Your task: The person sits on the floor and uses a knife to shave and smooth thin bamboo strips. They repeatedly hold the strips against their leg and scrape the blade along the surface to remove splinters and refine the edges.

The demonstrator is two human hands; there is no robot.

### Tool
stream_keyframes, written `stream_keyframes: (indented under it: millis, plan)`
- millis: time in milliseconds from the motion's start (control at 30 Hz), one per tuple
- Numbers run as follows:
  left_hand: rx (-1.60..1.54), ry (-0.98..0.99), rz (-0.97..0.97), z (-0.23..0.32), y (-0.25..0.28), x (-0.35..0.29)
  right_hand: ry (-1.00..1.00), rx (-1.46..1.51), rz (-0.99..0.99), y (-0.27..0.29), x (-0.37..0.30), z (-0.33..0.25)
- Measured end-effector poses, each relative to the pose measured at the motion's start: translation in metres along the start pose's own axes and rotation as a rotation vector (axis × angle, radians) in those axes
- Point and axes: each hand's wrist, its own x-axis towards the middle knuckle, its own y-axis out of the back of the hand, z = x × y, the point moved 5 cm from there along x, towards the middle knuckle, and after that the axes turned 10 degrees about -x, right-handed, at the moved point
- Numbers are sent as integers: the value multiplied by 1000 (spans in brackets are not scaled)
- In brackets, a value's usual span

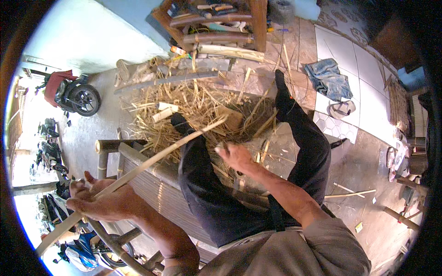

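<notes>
A long pale bamboo strip (152,161) slants across from the lower left to a far end above the shavings. My left hand (103,200) is closed around its lower part, palm up, with the near end sticking out past the fingers. My right hand (239,158) is closed, between my knees and just below the strip's far end. In it is what looks like a knife (210,137), its greyish blade near the strip; the handle is mostly hidden by the fingers.
Bamboo shavings (156,124) heap around my feet. A bamboo bench (152,184) lies under my legs. Ahead stands a wooden rack (212,27) with tools. Denim shorts (328,78) and a pale cap-like item (341,109) lie at the right; a motorcycle (73,94) stands at the left.
</notes>
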Motion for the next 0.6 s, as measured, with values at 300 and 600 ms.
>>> stream_keyframes:
  millis: [300, 600]
  plan:
    - [-15, 145, -192, -26, -15, 10, -107, -65, 57, -66, 50, 98]
    - [-259, 562, -243, -148, -18, -100, 337, 374, 193, 8, 39, -39]
